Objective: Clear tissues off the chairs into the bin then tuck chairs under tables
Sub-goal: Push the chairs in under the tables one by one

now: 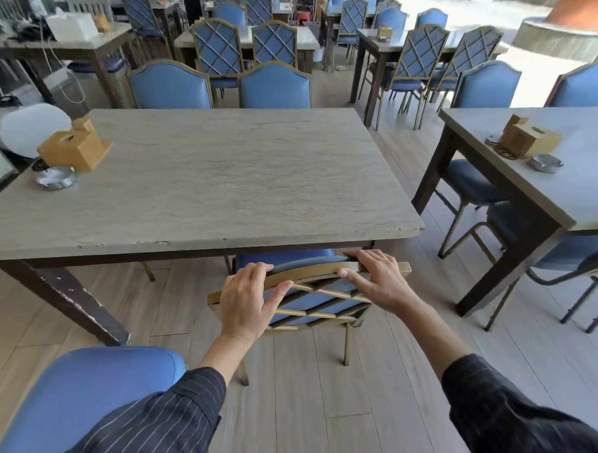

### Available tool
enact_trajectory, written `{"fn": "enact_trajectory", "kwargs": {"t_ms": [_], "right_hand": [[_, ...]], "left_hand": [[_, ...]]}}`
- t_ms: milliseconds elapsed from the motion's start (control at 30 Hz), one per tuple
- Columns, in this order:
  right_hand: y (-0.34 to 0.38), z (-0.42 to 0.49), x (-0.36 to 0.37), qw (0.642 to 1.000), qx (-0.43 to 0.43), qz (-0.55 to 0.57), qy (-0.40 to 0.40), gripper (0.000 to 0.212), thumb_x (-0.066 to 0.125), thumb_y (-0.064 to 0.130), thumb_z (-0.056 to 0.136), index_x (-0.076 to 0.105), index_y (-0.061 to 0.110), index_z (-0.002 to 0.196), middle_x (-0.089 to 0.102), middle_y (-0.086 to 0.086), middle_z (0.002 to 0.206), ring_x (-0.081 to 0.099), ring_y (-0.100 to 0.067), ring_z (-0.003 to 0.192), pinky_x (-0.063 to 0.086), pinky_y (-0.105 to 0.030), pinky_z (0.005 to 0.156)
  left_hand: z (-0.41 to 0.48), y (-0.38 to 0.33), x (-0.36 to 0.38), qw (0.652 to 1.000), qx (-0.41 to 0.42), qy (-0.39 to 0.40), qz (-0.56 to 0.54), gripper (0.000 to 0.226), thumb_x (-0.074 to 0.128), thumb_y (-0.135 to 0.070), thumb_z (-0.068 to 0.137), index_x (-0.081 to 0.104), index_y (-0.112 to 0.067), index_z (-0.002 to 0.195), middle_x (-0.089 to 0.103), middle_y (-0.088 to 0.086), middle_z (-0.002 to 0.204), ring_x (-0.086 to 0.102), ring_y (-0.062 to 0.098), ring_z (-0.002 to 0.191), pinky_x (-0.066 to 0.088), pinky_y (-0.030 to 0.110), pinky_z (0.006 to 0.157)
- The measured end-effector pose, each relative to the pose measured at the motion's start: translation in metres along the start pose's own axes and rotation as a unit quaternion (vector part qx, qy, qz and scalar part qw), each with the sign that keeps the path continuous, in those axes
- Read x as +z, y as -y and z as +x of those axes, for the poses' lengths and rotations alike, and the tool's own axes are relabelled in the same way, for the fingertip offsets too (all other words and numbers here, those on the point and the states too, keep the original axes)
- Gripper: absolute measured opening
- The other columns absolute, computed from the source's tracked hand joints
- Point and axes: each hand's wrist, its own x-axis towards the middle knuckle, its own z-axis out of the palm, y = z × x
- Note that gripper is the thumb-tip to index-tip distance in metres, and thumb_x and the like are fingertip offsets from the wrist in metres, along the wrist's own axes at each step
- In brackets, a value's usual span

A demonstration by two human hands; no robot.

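A blue padded chair with a gold lattice back stands at the near edge of the grey stone-topped table, its seat under the tabletop. My left hand grips the left part of the chair's top rail. My right hand grips the right part of the same rail. A second blue chair stands at the lower left, outside the table, partly hidden by my left sleeve. No tissues and no bin are in view.
On the table's left end sit a wooden tissue box and a metal ashtray. Two blue chairs stand at the far side. Another table with chairs is at the right, with a floor aisle between.
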Motion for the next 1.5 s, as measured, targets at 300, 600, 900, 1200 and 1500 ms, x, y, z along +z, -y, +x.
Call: {"fn": "enact_trajectory", "kwargs": {"t_ms": [300,600,900,1200,1500], "right_hand": [[0.004,0.057,0.015,1.000,0.008,-0.008,-0.020,0.068,0.033,0.072,0.081,0.051,0.026,0.127,0.059,0.002,0.127,0.043,-0.017,0.122,0.024,-0.034,0.094],[0.015,0.080,0.024,0.999,0.031,0.000,-0.013,0.073,0.031,0.076,0.078,0.050,0.026,0.127,0.058,0.002,0.128,0.043,-0.018,0.123,0.023,-0.035,0.096],[0.019,0.078,0.032,0.999,0.024,0.002,-0.026,0.069,0.031,0.075,0.078,0.051,0.026,0.123,0.058,0.004,0.124,0.044,-0.016,0.120,0.023,-0.033,0.091],[0.019,0.077,0.033,0.999,0.019,-0.029,-0.033,0.070,0.028,0.077,0.079,0.051,0.026,0.122,0.059,0.003,0.122,0.046,-0.018,0.118,0.025,-0.033,0.088],[0.033,0.071,0.031,0.997,0.049,-0.061,0.007,0.072,0.028,0.073,0.082,0.049,0.017,0.122,0.059,-0.007,0.123,0.049,-0.030,0.116,0.034,-0.045,0.095]], "left_hand": [[0.057,0.037,0.009,1.000,0.021,0.019,0.006,0.065,0.022,-0.071,0.088,0.058,-0.019,0.101,0.066,-0.003,0.093,0.063,0.018,0.084,0.044,0.030,0.070],[0.082,0.065,0.012,1.000,0.020,0.008,0.012,0.065,0.017,-0.077,0.082,0.055,-0.024,0.090,0.065,-0.008,0.086,0.061,0.018,0.080,0.041,0.027,0.055],[0.078,0.074,0.015,1.000,0.023,-0.004,0.006,0.063,0.020,-0.076,0.083,0.056,-0.024,0.087,0.064,-0.008,0.083,0.060,0.018,0.077,0.035,0.025,0.053],[0.076,0.075,0.015,0.999,0.021,0.013,0.024,0.065,0.018,-0.076,0.083,0.055,-0.023,0.088,0.064,-0.006,0.085,0.059,0.018,0.079,0.040,0.027,0.054],[0.044,0.033,-0.010,0.980,-0.135,0.137,0.055,0.051,0.036,-0.046,0.097,0.041,-0.009,0.132,0.050,0.015,0.135,0.044,0.030,0.124,0.033,0.042,0.104]]}}
